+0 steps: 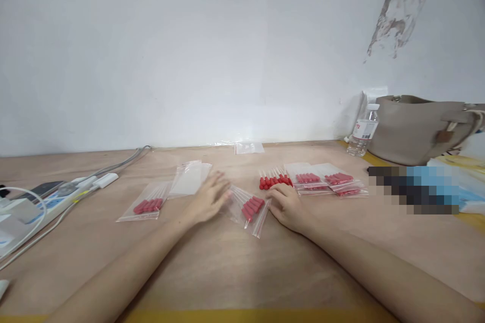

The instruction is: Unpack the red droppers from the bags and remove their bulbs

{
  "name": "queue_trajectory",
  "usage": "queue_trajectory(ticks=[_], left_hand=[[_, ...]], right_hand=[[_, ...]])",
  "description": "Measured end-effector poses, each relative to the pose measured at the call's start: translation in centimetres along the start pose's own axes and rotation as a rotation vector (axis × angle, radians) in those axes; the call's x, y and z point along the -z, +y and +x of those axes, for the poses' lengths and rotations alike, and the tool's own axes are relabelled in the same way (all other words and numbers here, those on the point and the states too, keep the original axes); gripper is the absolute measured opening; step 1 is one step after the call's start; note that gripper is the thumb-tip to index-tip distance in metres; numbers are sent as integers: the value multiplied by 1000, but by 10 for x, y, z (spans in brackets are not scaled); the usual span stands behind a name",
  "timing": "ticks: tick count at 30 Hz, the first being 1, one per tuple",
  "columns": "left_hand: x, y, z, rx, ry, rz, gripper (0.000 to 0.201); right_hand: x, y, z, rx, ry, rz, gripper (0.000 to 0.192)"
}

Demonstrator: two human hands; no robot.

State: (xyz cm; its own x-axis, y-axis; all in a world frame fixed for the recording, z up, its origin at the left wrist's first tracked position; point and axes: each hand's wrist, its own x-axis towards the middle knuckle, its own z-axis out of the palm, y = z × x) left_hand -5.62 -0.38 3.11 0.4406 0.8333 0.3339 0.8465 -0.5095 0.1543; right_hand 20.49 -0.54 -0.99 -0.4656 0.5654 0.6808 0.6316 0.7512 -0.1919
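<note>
A clear zip bag [250, 209] with several red-tipped white sticks lies slanted between my hands. My left hand [212, 196] is at the bag's left edge, fingers stretched and apart, slightly blurred. The fingers of my right hand [290, 208] are curled at the bag's upper right corner, which they appear to pinch. Just beyond that hand is a row of loose red-tipped sticks [273, 180]. Left of my left hand are a stack of flat, whitish bags [189, 179] and a filled bag [149, 204]. More filled bags [341, 179] overlap on the right.
At the left lie a power strip [56, 207] with cables and a dark phone [41, 189]. A water bottle [364, 131] and grey handbag [413, 131] stand back right, near a pixelated patch [415, 189]. A small clear packet [249, 148] lies by the wall [189, 50].
</note>
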Motion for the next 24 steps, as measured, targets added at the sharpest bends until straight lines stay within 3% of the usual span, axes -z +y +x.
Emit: queue_trajectory(ticks=[3,6,12,18,24], left_hand=[[-8,28,0,-253,-195,-122,55],[-15,40,-2,-299,-290,-162,55],[-16,41,-10,-241,-202,-156,53],[-20,52,-10,-167,23,-181,33],[-30,50,-1,-404,14,-351,27]], right_hand=[[5,-4,-1,159,-32,-110,14],[8,-7,-1,311,-47,-156,18],[6,-4,0,224,12,-107,16],[4,-5,0,273,34,-24,9],[2,-11,0,358,63,-2,8]])
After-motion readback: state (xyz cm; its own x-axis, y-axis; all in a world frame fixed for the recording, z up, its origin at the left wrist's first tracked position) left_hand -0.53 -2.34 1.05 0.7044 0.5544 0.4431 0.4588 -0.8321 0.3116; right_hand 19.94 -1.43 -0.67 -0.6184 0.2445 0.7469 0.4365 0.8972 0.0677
